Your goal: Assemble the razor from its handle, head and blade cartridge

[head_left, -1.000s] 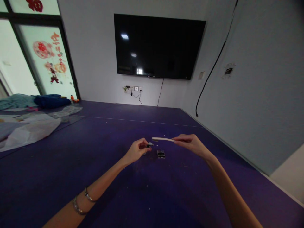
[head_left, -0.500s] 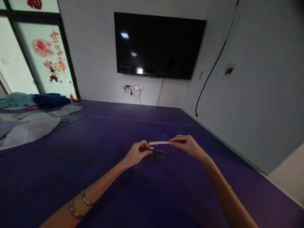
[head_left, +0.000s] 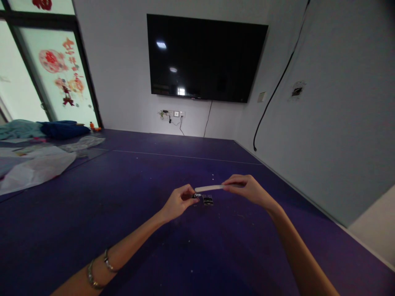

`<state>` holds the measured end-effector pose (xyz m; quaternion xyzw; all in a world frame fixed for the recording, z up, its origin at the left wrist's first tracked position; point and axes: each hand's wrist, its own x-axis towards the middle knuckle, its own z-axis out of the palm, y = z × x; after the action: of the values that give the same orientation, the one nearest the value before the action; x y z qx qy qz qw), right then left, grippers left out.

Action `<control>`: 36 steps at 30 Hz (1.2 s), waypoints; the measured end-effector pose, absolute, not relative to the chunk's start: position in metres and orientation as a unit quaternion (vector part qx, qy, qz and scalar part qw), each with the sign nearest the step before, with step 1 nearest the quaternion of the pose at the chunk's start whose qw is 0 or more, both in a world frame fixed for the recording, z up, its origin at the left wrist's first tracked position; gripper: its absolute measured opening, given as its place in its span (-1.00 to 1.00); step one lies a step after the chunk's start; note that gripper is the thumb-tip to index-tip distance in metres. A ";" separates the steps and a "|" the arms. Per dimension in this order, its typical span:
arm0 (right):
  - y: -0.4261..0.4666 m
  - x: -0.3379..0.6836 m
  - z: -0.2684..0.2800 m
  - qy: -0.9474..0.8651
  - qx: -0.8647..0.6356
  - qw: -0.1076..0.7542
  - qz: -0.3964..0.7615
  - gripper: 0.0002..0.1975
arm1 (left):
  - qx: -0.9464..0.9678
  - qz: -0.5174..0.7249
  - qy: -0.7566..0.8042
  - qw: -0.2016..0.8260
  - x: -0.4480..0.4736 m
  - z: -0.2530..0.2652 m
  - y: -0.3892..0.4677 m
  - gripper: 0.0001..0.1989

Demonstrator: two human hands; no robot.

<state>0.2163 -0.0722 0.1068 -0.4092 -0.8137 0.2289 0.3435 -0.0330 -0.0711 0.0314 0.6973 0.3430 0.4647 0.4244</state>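
My left hand (head_left: pixel 179 201) is closed, with thumb and fingers pinching a small shiny metallic piece (head_left: pixel 196 195) whose kind is too small to make out. In a pinch grip, my right hand (head_left: pixel 247 189) holds one end of a slim pale stick (head_left: pixel 210 188). The stick's far tip reaches to the fingertips of my left hand, just above the metallic piece; whether they touch I cannot tell. A small dark square piece with a clear edge (head_left: pixel 207 200) lies on the purple surface between the hands.
The wide purple surface (head_left: pixel 138 246) carries scattered white specks. Plastic sheeting (head_left: pixel 40 164) and a dark blue cloth (head_left: pixel 66 129) lie at the left. On the far wall hangs a television (head_left: pixel 206 57); a black cable (head_left: pixel 273 94) dangles at the right.
The stick has tilted slightly, its near-left tip now lower, and my right hand has shifted a little to the right. My left hand stays in nearly the same place.
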 end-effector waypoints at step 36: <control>-0.083 0.217 0.112 -0.816 -0.418 0.308 0.255 -0.80 | 0.718 0.442 0.316 0.436 -0.034 0.040 -0.081 -0.81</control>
<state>0.2166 -0.0827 0.1119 -0.4177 -0.8161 0.2548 0.3075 -0.0341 -0.0814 0.0401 0.7177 0.3156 0.4422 0.4357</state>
